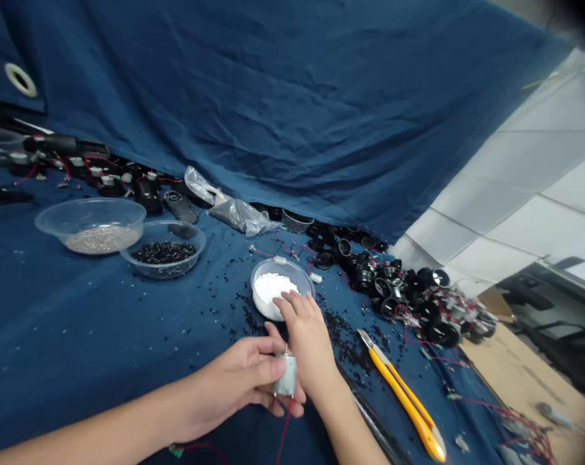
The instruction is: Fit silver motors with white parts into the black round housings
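My left hand (239, 381) grips a small silver electric motor (287, 378), and a red wire (283, 433) hangs down from it. My right hand (305, 332) reaches just above the motor, its fingertips resting at the near edge of a round transparent bowl (277, 268). White granules (273, 287) fill the bottom of this bowl, and my fingers touch them or nearly do. My right hand shows nothing held in it. Part of the motor is hidden behind my left fingers.
Black bits lie scattered over the blue cloth. A yellow utility knife (403, 400) lies to the right. Farther back sit a heap of black round parts with red wires (399, 290), two transparent bowls of small parts (92, 226), and a plastic bag (239, 216).
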{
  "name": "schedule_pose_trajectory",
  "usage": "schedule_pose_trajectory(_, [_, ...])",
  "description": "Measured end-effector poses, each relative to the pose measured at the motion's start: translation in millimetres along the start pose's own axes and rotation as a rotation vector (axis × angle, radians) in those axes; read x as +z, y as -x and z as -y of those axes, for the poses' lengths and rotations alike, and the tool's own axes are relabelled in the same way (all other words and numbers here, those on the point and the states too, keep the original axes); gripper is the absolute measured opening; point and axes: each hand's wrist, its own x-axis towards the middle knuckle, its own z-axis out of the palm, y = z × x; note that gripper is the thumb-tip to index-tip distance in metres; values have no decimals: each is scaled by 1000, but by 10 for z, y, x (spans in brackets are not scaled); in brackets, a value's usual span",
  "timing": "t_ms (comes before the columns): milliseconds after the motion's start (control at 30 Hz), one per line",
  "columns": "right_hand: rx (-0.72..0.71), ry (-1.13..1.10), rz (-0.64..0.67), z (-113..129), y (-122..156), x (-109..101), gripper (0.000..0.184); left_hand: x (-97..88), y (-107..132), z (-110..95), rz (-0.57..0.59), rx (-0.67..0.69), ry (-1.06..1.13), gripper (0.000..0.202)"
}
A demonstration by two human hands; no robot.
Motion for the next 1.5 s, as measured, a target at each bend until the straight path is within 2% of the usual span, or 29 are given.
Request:
schedule_pose_trajectory(100, [12,82,86,35,-113,17,33,4,29,-9,29,-39,63,43])
schedule_pose_trajectory(233, [43,156,160,53,-186,-5,21,-49,-1,17,-3,-23,45,44])
schedule_pose_trajectory(433, [63,20,81,62,-126,-20,11,-156,-62,95,-86,30,-44,39])
schedule_pose_trajectory(767, [110,-362,-33,60,-68,-38,18,-231,-130,127,-172,57,-57,36])
schedule_pose_trajectory(1033, [124,-417,-38,84,-62,-39,14,-210,-120,101,-208,42,-62,39])
schedule_pose_trajectory(1167, [123,-458,-25,93,-52,-82,18,-196,-111,79,-203,34,-75,38])
schedule_pose_trajectory(1300, [137,-496,-45,93,-52,-103,23,-229,-131,93,-214,59,-74,38])
schedule_pose_trajectory(1500, [153,-544,-109,86,-48,-86,20,-258,-163,118,-207,68,-63,36])
